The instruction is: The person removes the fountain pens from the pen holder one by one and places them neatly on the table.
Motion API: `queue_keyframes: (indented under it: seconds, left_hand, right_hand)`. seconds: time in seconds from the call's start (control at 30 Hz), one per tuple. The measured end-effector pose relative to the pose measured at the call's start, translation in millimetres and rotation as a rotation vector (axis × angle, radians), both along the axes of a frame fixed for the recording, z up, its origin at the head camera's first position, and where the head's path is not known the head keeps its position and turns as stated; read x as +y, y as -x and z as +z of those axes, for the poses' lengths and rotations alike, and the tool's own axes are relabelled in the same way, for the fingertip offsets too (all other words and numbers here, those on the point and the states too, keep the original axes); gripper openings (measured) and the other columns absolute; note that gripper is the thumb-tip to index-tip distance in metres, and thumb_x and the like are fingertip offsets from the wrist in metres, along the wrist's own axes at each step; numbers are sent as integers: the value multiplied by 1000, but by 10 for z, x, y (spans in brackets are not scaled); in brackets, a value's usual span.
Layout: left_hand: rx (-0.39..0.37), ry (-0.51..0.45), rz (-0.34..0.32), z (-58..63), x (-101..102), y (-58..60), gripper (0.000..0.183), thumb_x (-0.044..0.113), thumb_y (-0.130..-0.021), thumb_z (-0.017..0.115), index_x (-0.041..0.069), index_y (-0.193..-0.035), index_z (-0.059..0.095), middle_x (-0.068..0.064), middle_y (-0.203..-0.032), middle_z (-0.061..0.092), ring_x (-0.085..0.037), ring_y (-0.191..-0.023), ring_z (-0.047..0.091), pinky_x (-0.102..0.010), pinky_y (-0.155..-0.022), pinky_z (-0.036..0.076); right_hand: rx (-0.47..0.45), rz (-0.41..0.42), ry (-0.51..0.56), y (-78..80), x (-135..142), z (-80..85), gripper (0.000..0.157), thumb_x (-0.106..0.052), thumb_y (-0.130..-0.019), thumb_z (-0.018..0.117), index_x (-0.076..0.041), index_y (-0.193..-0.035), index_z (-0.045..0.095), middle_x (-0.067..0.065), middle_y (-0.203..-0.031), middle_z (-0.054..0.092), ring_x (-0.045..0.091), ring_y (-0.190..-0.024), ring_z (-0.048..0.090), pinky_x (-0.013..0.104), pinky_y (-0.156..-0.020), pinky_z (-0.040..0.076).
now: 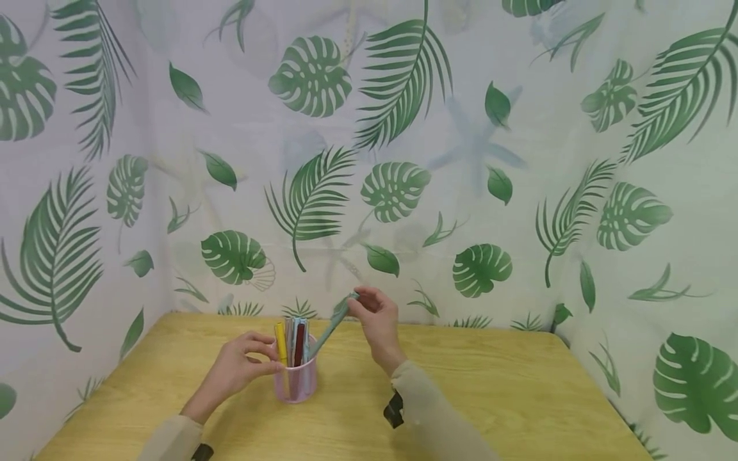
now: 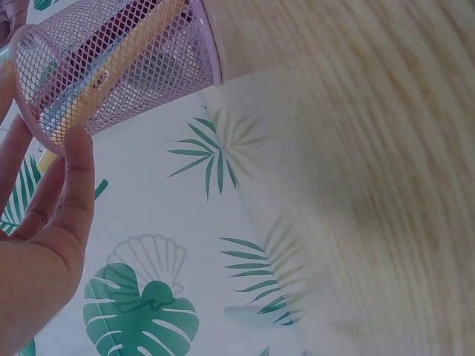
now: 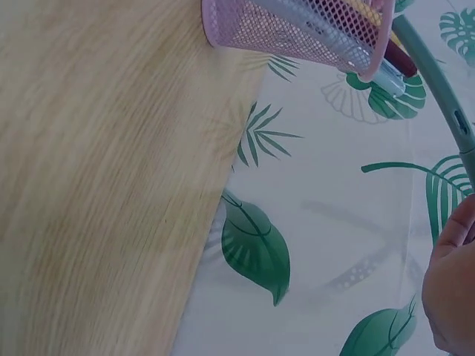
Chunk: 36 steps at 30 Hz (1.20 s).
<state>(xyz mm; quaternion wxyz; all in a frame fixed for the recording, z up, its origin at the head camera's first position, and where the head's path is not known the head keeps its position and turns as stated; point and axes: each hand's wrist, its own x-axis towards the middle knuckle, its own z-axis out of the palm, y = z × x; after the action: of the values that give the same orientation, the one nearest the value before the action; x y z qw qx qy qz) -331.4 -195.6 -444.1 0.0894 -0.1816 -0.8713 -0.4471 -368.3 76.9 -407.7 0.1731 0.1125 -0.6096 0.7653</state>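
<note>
A pink mesh pen holder (image 1: pixel 296 385) stands upright on the wooden table, several pens sticking out of it. My left hand (image 1: pixel 241 363) holds its rim from the left; in the left wrist view the fingertips (image 2: pixel 79 141) lie against the mesh by the rim. With thumb and fingers, my right hand (image 1: pixel 378 322) pinches the upper end of a teal pen (image 1: pixel 331 333). That pen slants up to the right, its lower end at the holder's rim. A yellow pen (image 1: pixel 280 340) and a dark red pen (image 1: pixel 299 346) stand inside.
The wooden table (image 1: pixel 490 384) reaches back to a white curtain (image 1: pixel 438 224) with green leaf prints, which also hangs along both sides. Dark straps (image 1: pixel 394 410) sit at the wrists over light sleeves.
</note>
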Motion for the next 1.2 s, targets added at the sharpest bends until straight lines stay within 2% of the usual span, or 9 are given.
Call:
queue_keyframes:
  seconds: [0.2,0.4,0.5,0.67,0.73,0.83,0.9,1.07,1.2]
  left_hand:
    - [2,9,-3,-9,6,8,14,30,-76,85,20,-77,74,-10,-118,66,-35,-116,59,-27,-77,63]
    - [28,0,-23,-21,2,23,13,26,-76,85,20,-77,74,-11,-116,66,-35,-114,60,-26,-76,63]
    - [45,-26,-44,-33,5,32,12,21,-76,85,18,-76,74,-11,-114,66,-35,-112,61,-24,-77,62]
    - [43,-52,-70,-53,2,33,11,19,-77,84,15,-77,75,-12,-113,65,-38,-112,61,-24,-77,63]
    - [39,-55,-72,-58,-4,32,11,20,-77,84,15,-78,75,-13,-113,65,-38,-113,61,-25,-77,63]
    - [41,-59,-71,-59,-12,34,12,24,-78,84,16,-78,75,-13,-113,65,-38,-113,61,-26,-77,63]
    - [45,-59,-71,-53,-15,34,13,25,-78,84,16,-79,75,-12,-113,65,-37,-112,62,-26,-77,63]
    - [49,-60,-75,-47,-15,33,13,23,-76,85,15,-79,75,-12,-112,66,-40,-112,61,-25,-76,63]
    - [44,-56,-68,-53,-19,33,12,20,-75,86,15,-78,75,-11,-111,66,-39,-112,62,-23,-75,63]
  right_hand:
    - [-12,-3,54,45,105,-7,22,3,-87,70,4,-108,65,8,-92,72,10,-74,69,27,-73,63]
    - [-65,22,-34,69,161,-64,25,1,-87,70,7,-110,64,2,-87,72,9,-72,68,27,-73,62]
    - [-113,44,-111,75,175,-119,25,0,-87,70,6,-110,65,3,-85,72,9,-71,67,30,-75,62]
    - [-161,115,-199,68,199,-200,26,2,-86,69,6,-112,65,5,-88,71,9,-74,66,47,-84,62]
    - [-173,150,-237,27,203,-171,26,3,-87,68,7,-112,65,10,-91,72,11,-75,66,50,-85,61]
    - [-190,188,-315,-66,204,-81,26,2,-87,66,8,-112,64,19,-96,72,14,-77,68,46,-84,62]
    - [-199,208,-359,-62,211,-86,26,1,-88,65,9,-113,64,24,-99,71,16,-77,69,46,-83,62]
    - [-239,260,-402,88,234,-268,30,-5,-89,68,7,-116,65,25,-103,71,16,-78,71,46,-85,62]
    - [-289,307,-412,111,227,-321,30,-4,-89,70,8,-116,65,23,-103,72,15,-79,71,41,-84,63]
